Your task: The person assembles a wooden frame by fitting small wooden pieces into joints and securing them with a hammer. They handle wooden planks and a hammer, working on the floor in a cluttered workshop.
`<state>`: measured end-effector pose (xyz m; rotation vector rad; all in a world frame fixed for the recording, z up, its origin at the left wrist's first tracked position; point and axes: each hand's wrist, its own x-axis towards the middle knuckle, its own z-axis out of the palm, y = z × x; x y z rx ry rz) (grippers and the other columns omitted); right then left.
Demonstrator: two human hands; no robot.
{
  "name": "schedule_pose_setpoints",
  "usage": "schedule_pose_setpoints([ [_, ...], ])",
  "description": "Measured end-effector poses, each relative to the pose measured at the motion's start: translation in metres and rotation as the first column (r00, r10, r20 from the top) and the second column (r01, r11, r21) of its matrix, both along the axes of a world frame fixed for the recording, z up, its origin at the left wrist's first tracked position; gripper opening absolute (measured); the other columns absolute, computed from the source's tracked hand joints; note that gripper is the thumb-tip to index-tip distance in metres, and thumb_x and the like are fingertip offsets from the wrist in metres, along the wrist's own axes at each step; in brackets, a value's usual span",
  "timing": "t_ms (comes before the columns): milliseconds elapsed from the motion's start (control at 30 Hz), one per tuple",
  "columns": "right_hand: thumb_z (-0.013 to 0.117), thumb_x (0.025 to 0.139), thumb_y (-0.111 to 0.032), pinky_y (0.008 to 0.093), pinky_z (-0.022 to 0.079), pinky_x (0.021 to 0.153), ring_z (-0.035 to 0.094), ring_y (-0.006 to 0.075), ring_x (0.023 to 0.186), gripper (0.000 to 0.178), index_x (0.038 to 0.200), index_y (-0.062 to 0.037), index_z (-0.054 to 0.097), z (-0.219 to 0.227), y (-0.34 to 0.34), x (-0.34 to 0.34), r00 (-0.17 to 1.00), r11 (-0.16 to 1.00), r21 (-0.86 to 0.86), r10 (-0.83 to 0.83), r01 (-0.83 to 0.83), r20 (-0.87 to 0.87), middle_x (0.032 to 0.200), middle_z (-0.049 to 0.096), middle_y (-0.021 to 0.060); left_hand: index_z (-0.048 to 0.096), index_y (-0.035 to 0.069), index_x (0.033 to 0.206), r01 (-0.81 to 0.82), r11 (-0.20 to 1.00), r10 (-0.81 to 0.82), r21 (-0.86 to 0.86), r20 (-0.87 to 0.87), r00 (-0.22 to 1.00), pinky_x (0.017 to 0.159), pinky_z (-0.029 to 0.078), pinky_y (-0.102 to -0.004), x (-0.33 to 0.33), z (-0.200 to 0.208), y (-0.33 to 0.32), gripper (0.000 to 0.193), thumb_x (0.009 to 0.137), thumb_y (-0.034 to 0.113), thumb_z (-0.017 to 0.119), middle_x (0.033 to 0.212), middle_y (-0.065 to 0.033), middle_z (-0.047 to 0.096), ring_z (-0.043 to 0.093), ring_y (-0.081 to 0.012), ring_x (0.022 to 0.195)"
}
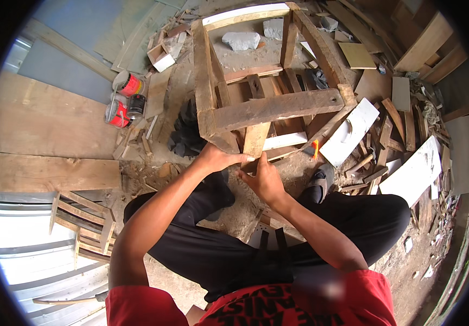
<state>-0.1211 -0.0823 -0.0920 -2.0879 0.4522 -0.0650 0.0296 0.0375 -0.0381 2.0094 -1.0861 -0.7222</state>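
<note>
A rough wooden frame, built of thick bars like a chair or stool frame, rests on the ground before me. A paler wooden slat runs under its near bar toward me. My left hand is closed at the left side of the slat's near end, its thumb lying across the top. From the right, my right hand pinches the same end, with the index finger along the edge and the thumb below. The undersides of the fingers are hidden.
An orange-handled tool lies right of the slat. White boards and wood scraps cover the ground at right. Paint cans stand at left near a plywood sheet. A slatted wooden piece lies lower left.
</note>
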Motion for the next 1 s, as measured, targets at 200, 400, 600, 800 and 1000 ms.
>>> schedule_pose_setpoints([
  [200, 0.075, 0.082, -0.018, 0.0513, 0.053, 0.076, 0.063, 0.0480, 0.089, 0.053, 0.116, 0.0041, 0.042, -0.030, -0.006, 0.001, 0.972, 1.000, -0.010, -0.015, 0.018, 0.236, 0.095, 0.064, 0.0312, 0.058, 0.003, 0.123, -0.156, 0.937, 0.048, -0.314, -0.326, 0.944, 0.096, 0.049, -0.0366, -0.018, 0.016, 0.003, 0.057, 0.075, 0.015, 0.085, 0.115, -0.0084, 0.066, 0.061, -0.0182, 0.109],
  [400, 0.075, 0.081, -0.014, 0.0516, 0.052, 0.079, 0.062, 0.0476, 0.092, 0.044, 0.110, 0.0043, 0.048, -0.024, -0.018, -0.003, 0.976, 0.995, 0.057, -0.096, 0.087, 0.194, 0.097, 0.063, 0.0301, 0.041, 0.002, 0.138, -0.220, 0.810, 0.042, -0.543, -0.321, 0.946, 0.112, 0.032, -0.0374, -0.026, 0.060, -0.011, 0.082, 0.071, 0.007, 0.086, 0.135, -0.0088, 0.048, 0.045, -0.0203, 0.130],
  [600, 0.075, 0.081, -0.012, 0.0510, 0.052, 0.079, 0.062, 0.0479, 0.093, 0.042, 0.109, 0.0049, 0.050, -0.002, -0.023, 0.003, 0.965, 0.994, 0.066, -0.103, 0.089, 0.240, 0.098, 0.064, 0.0298, 0.042, -0.001, 0.137, -0.245, 0.808, 0.065, -0.535, -0.333, 0.941, 0.107, 0.040, -0.0364, -0.024, 0.065, -0.016, 0.077, 0.073, 0.005, 0.085, 0.132, -0.0108, 0.052, 0.050, -0.0198, 0.125],
  [800, 0.076, 0.080, -0.013, 0.0511, 0.051, 0.080, 0.062, 0.0488, 0.095, 0.043, 0.112, 0.0056, 0.053, -0.004, -0.015, 0.002, 0.965, 0.995, 0.066, -0.092, 0.078, 0.244, 0.099, 0.064, 0.0304, 0.049, -0.005, 0.126, -0.291, 0.800, 0.056, -0.524, -0.418, 0.907, 0.096, 0.052, -0.0343, -0.025, 0.093, -0.009, 0.064, 0.075, 0.007, 0.085, 0.120, -0.0148, 0.063, 0.063, -0.0199, 0.110],
  [1000, 0.078, 0.080, -0.016, 0.0490, 0.052, 0.084, 0.063, 0.0464, 0.098, 0.045, 0.114, 0.0062, 0.057, 0.015, -0.011, 0.000, 0.968, 0.994, 0.068, -0.097, 0.083, 0.231, 0.103, 0.064, 0.0300, 0.049, -0.004, 0.127, -0.307, 0.789, 0.031, -0.532, -0.466, 0.884, 0.097, 0.052, -0.0355, -0.026, 0.092, -0.005, 0.065, 0.074, 0.006, 0.086, 0.121, -0.0156, 0.062, 0.063, -0.0211, 0.112],
])
